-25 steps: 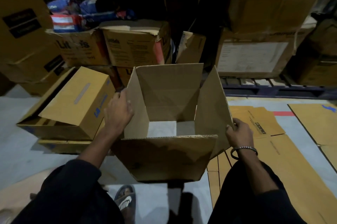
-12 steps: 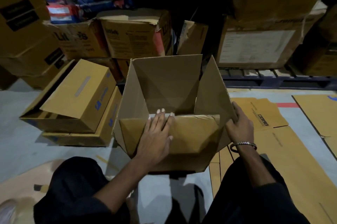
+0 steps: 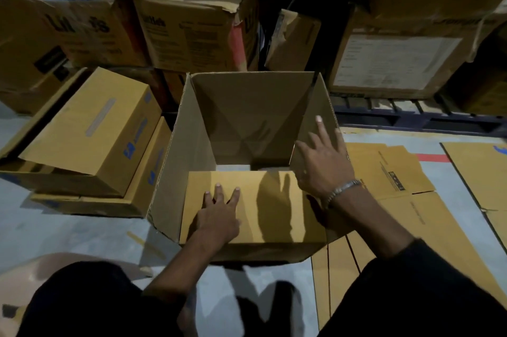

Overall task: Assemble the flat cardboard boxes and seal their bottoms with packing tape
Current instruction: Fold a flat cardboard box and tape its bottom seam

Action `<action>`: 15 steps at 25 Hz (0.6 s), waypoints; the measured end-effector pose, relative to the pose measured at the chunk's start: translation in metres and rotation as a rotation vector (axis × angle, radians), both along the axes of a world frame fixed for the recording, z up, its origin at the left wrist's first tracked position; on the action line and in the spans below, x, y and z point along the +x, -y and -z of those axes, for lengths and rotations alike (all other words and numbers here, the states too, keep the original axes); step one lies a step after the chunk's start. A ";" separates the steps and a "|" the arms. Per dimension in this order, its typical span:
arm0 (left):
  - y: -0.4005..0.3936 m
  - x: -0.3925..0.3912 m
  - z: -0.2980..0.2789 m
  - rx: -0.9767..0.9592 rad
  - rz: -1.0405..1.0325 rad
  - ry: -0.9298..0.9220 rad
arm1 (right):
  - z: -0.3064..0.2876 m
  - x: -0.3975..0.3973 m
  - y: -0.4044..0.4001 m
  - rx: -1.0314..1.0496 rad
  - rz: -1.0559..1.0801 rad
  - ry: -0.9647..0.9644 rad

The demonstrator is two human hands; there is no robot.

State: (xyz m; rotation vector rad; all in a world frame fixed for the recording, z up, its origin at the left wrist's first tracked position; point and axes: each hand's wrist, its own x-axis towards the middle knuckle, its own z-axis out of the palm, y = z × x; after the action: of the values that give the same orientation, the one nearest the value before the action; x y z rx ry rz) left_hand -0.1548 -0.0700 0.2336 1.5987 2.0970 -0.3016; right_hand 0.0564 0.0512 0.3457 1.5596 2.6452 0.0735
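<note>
Left hand [image 3: 219, 215], fingers straight and spread, presses flat on the near flap [image 3: 255, 207], which is folded inward over the opening of the erected cardboard box [image 3: 175, 172] at frame centre. Right hand [image 3: 323, 163], fingers extended and released, rests against the right flap [image 3: 312, 128], which stands raised at about 1 o'clock from the near flap; it grasps nothing. The far flap [image 3: 252, 106] at 12 o'clock and the left flap [image 3: 192, 128] at 10 o'clock are also upright, and grey floor [image 3: 233, 167] shows through the remaining gap. The fold line of the right flap runs from 6 to 12 o'clock, directly beneath the right hand, so that hand is probably better placed to press it leftward. Flattened cartons [image 3: 411, 199] lie at 3 o'clock; assembled boxes [image 3: 90, 139] are stacked at 9 o'clock. No tape is visible.
</note>
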 end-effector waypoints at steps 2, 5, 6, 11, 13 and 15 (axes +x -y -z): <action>-0.004 -0.003 0.000 0.003 0.000 -0.004 | 0.013 -0.025 -0.047 -0.040 -0.031 0.004; -0.009 -0.006 -0.003 -0.002 0.024 -0.025 | 0.020 -0.051 -0.132 -0.071 -0.004 -0.042; -0.010 -0.008 -0.004 -0.012 0.028 -0.033 | 0.019 -0.059 -0.159 -0.069 0.002 -0.071; -0.013 -0.017 -0.011 -0.037 0.069 -0.009 | 0.021 -0.071 -0.215 -0.067 0.076 -0.057; -0.013 -0.020 -0.011 -0.054 0.073 0.006 | 0.029 -0.068 -0.207 -0.027 0.061 -0.094; -0.013 -0.021 -0.011 -0.061 0.078 0.003 | 0.039 -0.060 -0.188 -0.013 0.021 -0.112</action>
State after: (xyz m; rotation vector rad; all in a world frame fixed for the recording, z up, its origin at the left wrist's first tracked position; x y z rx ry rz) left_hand -0.1755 -0.0565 0.2442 1.6460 2.0070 -0.3857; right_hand -0.0035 0.2396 0.3064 1.6339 2.7057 -0.0325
